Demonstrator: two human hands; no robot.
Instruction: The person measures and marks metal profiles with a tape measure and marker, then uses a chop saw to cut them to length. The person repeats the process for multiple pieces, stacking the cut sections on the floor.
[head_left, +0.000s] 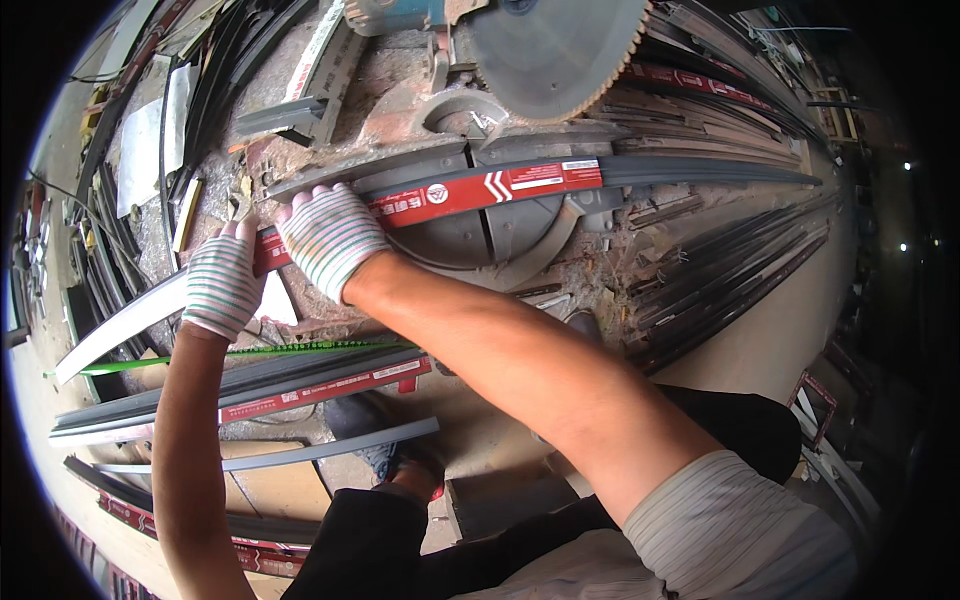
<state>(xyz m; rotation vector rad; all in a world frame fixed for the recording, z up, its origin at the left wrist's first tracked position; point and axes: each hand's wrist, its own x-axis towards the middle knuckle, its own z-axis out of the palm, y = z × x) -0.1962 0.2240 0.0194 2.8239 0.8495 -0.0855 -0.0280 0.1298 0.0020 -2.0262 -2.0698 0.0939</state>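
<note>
A long dark profile with red printed film (480, 191) lies across the round base of a mitre saw (440, 243), along the metal fence (400, 172). My right hand (332, 242), in a striped knit glove with bare fingertips, is closed over the profile left of the base's slot. Close beside it, my left hand (222, 280), gloved alike, grips the same piece further left; its fingers curl over the top and the thumb is hidden. The toothed circular blade (555, 55) hangs raised beyond the profile, apart from it.
Many dark profiles (740, 265) lie stacked at the right, with more strips (735, 140) behind them. Nearer me lie red-labelled profiles (320, 392), a green strip (270, 350) and a loose grey strip (370, 439). Short offcuts (282, 118) rest behind the fence. My shoe (358, 425) stands below.
</note>
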